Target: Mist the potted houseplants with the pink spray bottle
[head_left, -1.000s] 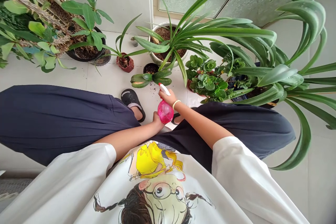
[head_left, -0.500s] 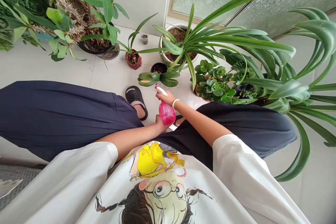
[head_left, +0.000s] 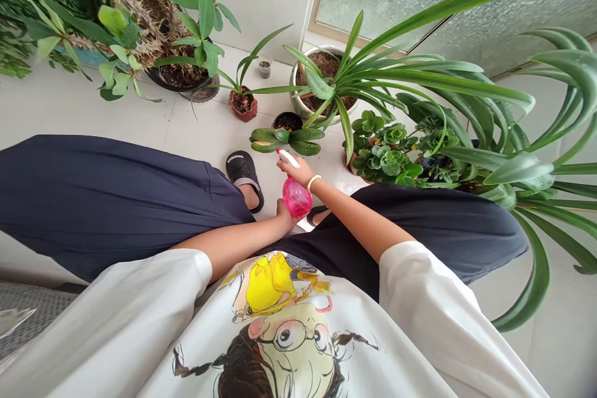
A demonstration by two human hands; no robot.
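Observation:
A spray bottle point(head_left: 297, 197) with a clear pink body and a white head with a red nozzle is between my two hands, low in front of my lap. Around its neck and head my right hand point(head_left: 301, 171) is closed, a pale bracelet on the wrist. My left hand point(head_left: 285, 211) supports the body from below and the left; its fingers are mostly hidden behind the bottle. The red nozzle points away from me, toward a small dark pot point(head_left: 288, 120) with broad, thick leaves point(head_left: 305, 141). A gap of floor seems to lie between nozzle and leaves.
Behind stand a large pale pot point(head_left: 298, 96) with long strap leaves, a small reddish-brown pot point(head_left: 243, 106) and a small clear cup point(head_left: 264, 67). Leafy succulents point(head_left: 387, 152) sit at right, a thorny plant point(head_left: 149, 28) at left. A black clog point(head_left: 242, 174) is on the tiled floor.
The view has shifted slightly, so the plants sit a little further right. Both hands keep their hold on the spray bottle, which appears slightly higher in the picture.

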